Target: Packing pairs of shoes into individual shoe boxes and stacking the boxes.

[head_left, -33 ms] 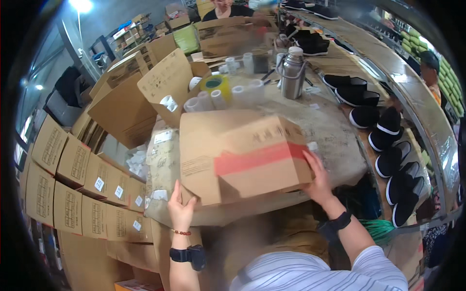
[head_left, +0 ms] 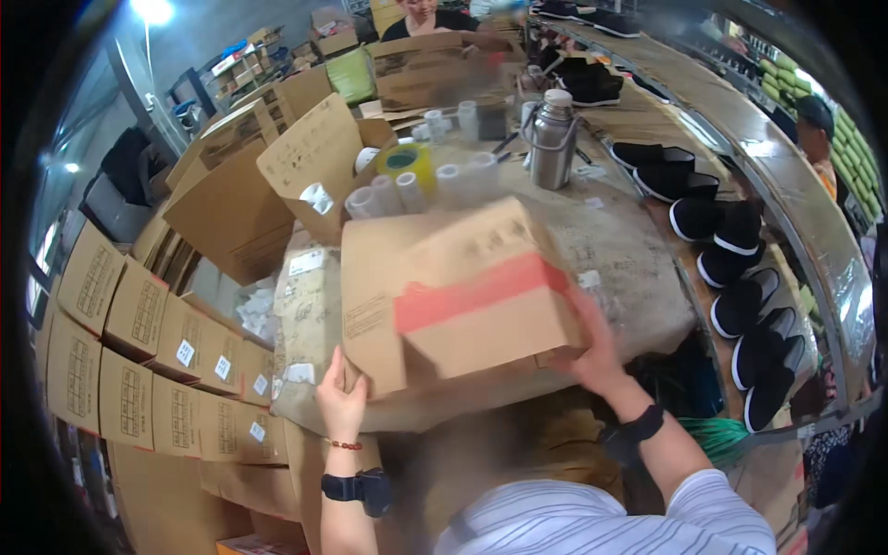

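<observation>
A brown cardboard box [head_left: 490, 319] with a wide red band is tilted over the near part of the table, blurred by motion. Its left part [head_left: 370, 305] reaches out flat like a flap; how the two parts join is unclear. My left hand [head_left: 342, 398] pinches the near left edge, thumb and fingers closed on the cardboard. My right hand [head_left: 597, 347] grips the right end, its fingers smeared and partly behind the box.
Beyond the box stand white rolls [head_left: 407, 191], yellow tape [head_left: 405, 162] and a steel flask [head_left: 552, 143]. Black shoes [head_left: 740, 305] line a shelf at right. Stacked cartons [head_left: 125, 393] fill the left, below an open box [head_left: 222, 213]. Across the table is another person [head_left: 425, 23].
The right end of the box has shifted slightly left and its top edge has tipped upward. My right hand has moved left with it; my left hand has barely moved.
</observation>
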Motion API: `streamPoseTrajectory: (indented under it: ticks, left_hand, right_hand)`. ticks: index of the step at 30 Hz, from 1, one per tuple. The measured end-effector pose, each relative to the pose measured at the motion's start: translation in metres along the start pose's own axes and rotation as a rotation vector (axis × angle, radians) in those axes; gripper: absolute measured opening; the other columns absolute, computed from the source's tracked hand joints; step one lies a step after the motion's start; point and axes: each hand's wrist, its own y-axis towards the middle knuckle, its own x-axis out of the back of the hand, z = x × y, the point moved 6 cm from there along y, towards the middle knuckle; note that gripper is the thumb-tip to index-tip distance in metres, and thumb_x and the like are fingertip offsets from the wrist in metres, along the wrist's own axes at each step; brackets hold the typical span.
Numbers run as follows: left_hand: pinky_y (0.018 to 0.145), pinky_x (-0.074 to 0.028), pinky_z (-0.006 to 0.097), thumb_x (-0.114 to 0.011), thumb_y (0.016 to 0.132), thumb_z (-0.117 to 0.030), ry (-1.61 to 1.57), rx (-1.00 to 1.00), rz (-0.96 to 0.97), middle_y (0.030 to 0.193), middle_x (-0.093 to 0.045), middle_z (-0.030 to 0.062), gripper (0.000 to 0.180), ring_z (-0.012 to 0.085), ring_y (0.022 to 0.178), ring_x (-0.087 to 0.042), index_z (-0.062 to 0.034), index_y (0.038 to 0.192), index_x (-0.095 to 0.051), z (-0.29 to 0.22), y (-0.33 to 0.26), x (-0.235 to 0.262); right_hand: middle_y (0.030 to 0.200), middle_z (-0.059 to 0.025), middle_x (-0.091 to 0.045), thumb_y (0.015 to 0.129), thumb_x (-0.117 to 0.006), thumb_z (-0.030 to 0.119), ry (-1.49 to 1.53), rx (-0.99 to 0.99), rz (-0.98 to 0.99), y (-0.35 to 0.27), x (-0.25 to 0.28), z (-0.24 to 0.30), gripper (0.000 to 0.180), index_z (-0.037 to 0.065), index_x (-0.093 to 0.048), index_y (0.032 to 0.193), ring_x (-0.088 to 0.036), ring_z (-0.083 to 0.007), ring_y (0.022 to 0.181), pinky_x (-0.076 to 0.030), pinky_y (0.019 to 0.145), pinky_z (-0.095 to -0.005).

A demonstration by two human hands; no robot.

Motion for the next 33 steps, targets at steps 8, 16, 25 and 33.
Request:
streamPoseTrajectory:
  ticks: [8, 16, 25, 33]
  left_hand:
    - [0.101, -0.035, 0.037, -0.039, 0.095, -0.045, 0.335, -0.664, -0.263, 0.123, -0.053, 0.0155, 0.06, 0.0258, 0.116, -0.049, 0.008, 0.122, -0.049, -0.162, 0.003, -0.017]
    - [0.087, -0.044, 0.029, -0.04, 0.099, -0.034, -0.653, 0.118, 0.372, 0.11, -0.057, 0.0048, 0.035, 0.0155, 0.103, -0.053, -0.0064, 0.118, -0.052, -0.072, 0.104, -0.022]
    - [0.097, -0.041, 0.038, -0.079, 0.056, -0.003, 0.479, -0.166, 0.105, 0.123, -0.049, 0.016, 0.088, 0.0289, 0.113, -0.05, 0.0, 0.131, -0.033, -0.113, 0.086, -0.069]
    - [0.104, -0.034, 0.036, -0.079, 0.068, -0.015, 0.375, -0.399, 0.055, 0.133, -0.045, 0.0121, 0.082, 0.0255, 0.124, -0.04, -0.0066, 0.138, -0.038, -0.095, 0.089, -0.057]
  right_hand:
    - [0.129, -0.0193, -0.052, 0.071, -0.051, -0.007, -0.061, 0.2, 0.041, 0.047, 0.051, 0.062, 0.057, 0.005, -0.054, 0.126, -0.053, -0.0339, 0.115, -0.046, 0.092, -0.0343]
    - [0.107, -0.0122, -0.059, 0.075, -0.063, 0.01, -0.281, 0.669, -0.038, 0.074, -0.007, 0.144, 0.037, 0.008, -0.062, 0.112, -0.056, -0.0295, 0.102, -0.041, 0.089, -0.0422]
    - [0.101, -0.0153, -0.059, 0.085, -0.058, 0.015, -0.151, 0.752, -0.002, 0.101, -0.032, 0.084, 0.016, 0.007, -0.064, 0.098, -0.057, -0.0323, 0.092, -0.045, 0.082, -0.0381]
    - [0.112, -0.01, -0.054, 0.093, -0.051, 0.02, -0.021, 0.087, -0.154, 0.136, -0.006, -0.014, 0.035, 0.011, -0.045, 0.127, -0.054, -0.025, 0.1, -0.043, 0.086, -0.035]
